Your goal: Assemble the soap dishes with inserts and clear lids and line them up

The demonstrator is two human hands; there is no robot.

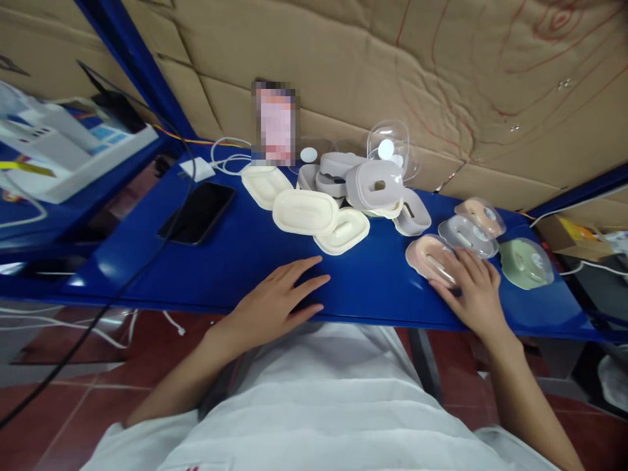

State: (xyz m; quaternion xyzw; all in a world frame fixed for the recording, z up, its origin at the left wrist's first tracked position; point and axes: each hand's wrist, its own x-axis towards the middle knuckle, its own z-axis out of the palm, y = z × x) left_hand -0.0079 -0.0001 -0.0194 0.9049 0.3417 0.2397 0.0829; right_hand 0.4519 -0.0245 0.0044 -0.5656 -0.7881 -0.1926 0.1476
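Pink case (423, 255) lies slantwise before me, right end under my curved right hand (475, 289), whether gripped I can't tell; my left hand (275, 299), spread empty, is farther.

Head-worn view over the bench (383, 288)

Worn on the head, the only camera looks forward and down, fairly near the left hand (275, 301) and right hand (475, 288), taking in the shirt (318, 405) below and cardboard (318, 46) beyond.

Both hands (275, 302) palm-down, well apart
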